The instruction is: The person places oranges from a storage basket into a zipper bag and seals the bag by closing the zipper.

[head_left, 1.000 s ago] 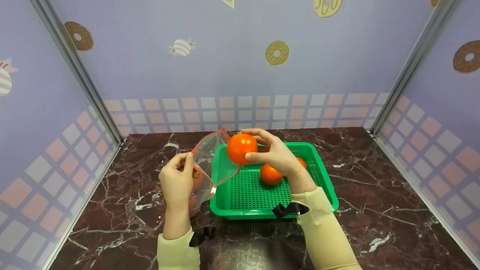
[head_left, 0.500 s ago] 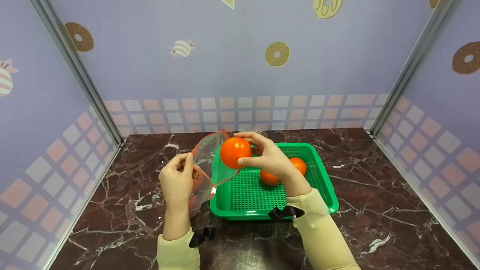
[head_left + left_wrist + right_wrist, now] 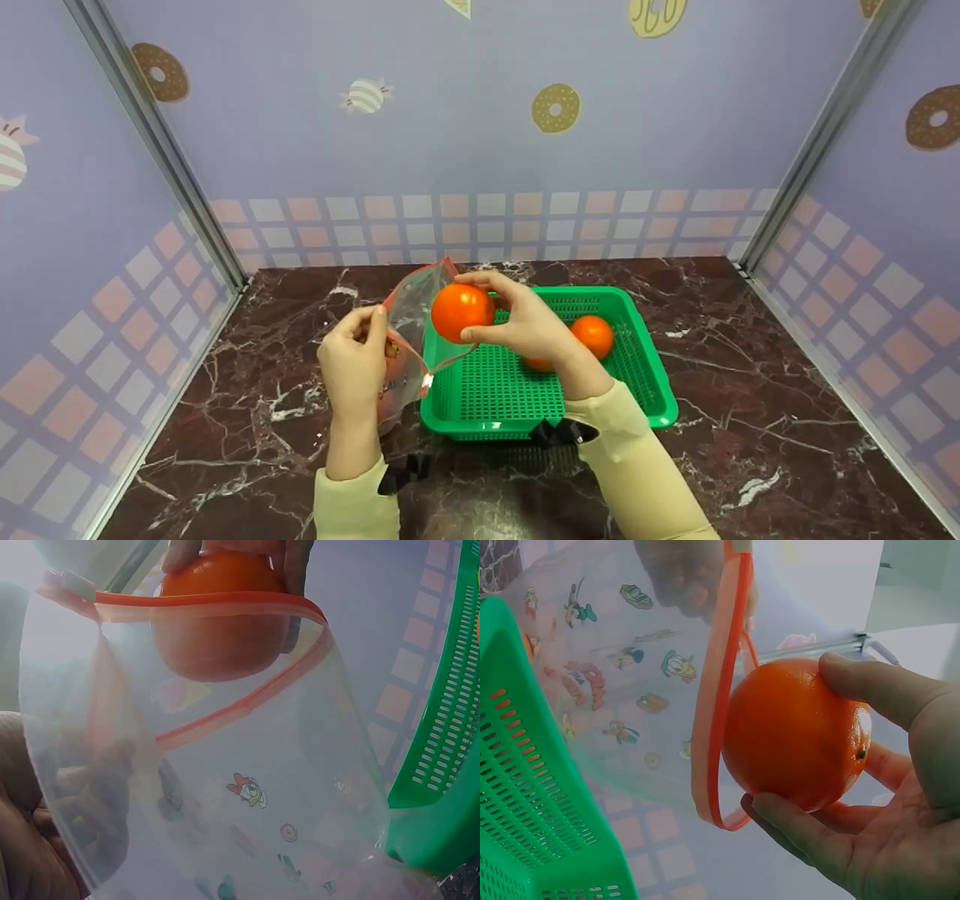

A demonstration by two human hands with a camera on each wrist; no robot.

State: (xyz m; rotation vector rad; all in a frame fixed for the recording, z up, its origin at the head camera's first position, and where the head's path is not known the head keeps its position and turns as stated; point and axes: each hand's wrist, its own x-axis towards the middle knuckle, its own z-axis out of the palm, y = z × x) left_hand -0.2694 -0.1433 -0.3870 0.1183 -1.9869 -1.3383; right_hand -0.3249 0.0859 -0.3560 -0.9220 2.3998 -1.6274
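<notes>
While the thumb and fingers of the right hand (image 3: 521, 319) are curled about an orange (image 3: 459, 313), its grip pinches the fruit from two sides, the small green stem end turned toward the palm. That orange is at the open mouth of a clear plastic bag (image 3: 415, 319); in the left wrist view its lower part shows through the film, and I cannot tell how far it lies past the edge. Red trim (image 3: 712, 712) lines the mouth, with a pale slider (image 3: 427, 381) at the near corner and cartoon figures printed on the film. On the other side, the left hand (image 3: 354, 364) pinches the trim between thumb and fingers. Low in the bag a reddish shape (image 3: 391, 401) shows dimly, too blurred to name. Just beside the bag, a green basket (image 3: 487, 429) stands on the dark, veined tabletop (image 3: 757, 375). Two more oranges lie in it: one near the right side (image 3: 592, 337), the other mostly hidden by the right forearm. Beyond rises a lilac wall (image 3: 465, 142) patterned with doughnuts, sweets and checks.
</notes>
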